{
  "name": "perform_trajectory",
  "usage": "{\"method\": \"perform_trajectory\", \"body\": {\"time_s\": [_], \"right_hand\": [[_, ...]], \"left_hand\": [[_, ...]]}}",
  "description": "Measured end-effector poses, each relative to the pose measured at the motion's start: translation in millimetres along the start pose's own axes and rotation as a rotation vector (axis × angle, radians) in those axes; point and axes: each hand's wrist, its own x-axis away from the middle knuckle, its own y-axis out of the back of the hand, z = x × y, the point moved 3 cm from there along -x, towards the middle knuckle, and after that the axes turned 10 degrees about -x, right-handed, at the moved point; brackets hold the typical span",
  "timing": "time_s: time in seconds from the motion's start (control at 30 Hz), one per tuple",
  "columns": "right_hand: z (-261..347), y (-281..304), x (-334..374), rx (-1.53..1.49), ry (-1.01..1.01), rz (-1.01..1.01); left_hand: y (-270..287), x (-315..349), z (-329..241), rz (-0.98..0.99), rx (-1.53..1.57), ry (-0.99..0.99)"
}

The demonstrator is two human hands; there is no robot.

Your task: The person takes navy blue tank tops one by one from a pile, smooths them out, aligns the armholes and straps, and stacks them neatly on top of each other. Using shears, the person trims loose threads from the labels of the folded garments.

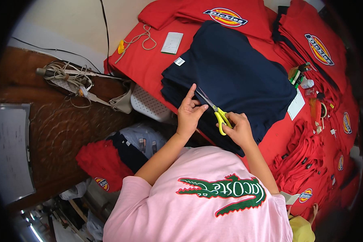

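My right hand (241, 130) grips a pair of scissors (220, 116) with yellow-green handles. The narrow metal blades point up and left, over the near left part of a stack of folded navy garments (242, 68). Beside the blades, my left hand (188, 117) has its index finger stretched out and its thumb apart, toward the scissors. Its other fingers are partly curled, at the stack's left edge. Whether a thread or fabric edge lies between them is too small to tell. A small white label (179, 61) shows on the stack's upper left corner.
Red cloth (133, 60) lies under the stack, bearing a paper card (172, 43) and a looped cord (143, 38). Red shirts (306, 40) are piled at the far right, near a white bottle (307, 83). A white perforated basket (149, 104) stands left. Another person's hand (314, 210) shows lower right.
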Motion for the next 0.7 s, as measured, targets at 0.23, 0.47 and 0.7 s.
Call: {"method": "perform_trajectory", "body": {"time_s": [0.23, 0.47, 0.7], "right_hand": [[-18.0, -14.6, 4.3, -0.048, -0.106, 0.024], [-26.0, -10.4, 4.7, -0.122, -0.142, -0.11], [-49.9, 3.0, 13.7, -0.31, -0.267, -0.448]], "left_hand": [[15.3, -0.7, 20.5, -0.017, -0.026, 0.04], [41.0, 7.6, 83.5, 0.0, 0.027, 0.262], [103.7, -15.3, 84.3, -0.179, 0.057, 0.223]]}}
